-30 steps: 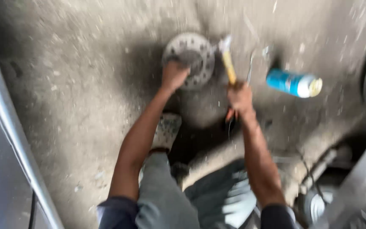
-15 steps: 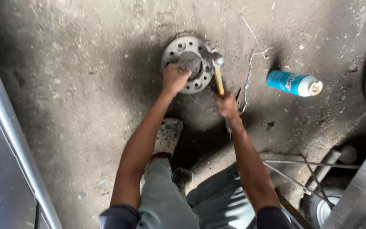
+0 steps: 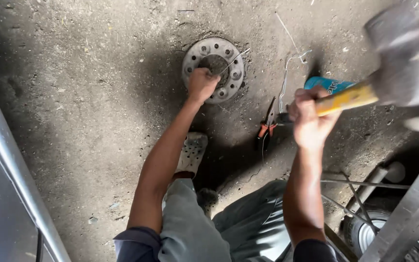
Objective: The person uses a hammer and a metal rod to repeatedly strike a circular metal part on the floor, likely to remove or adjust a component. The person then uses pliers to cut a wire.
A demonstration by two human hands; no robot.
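On the concrete floor (image 3: 88, 97) lies the round metal disc (image 3: 214, 69). Left hand (image 3: 201, 84) stays fisted on its hub, fingers closed around a thin rod. Right of the disc, the right hand (image 3: 309, 119), fingers clenched on the handle, has swung the hammer (image 3: 394, 73) up from the disc. Pliers (image 3: 267, 125) lie between.

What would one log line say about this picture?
left hand: gripping something at hub of round metal disc | right hand: hammer raised, blurred | pliers, blue can: on ground
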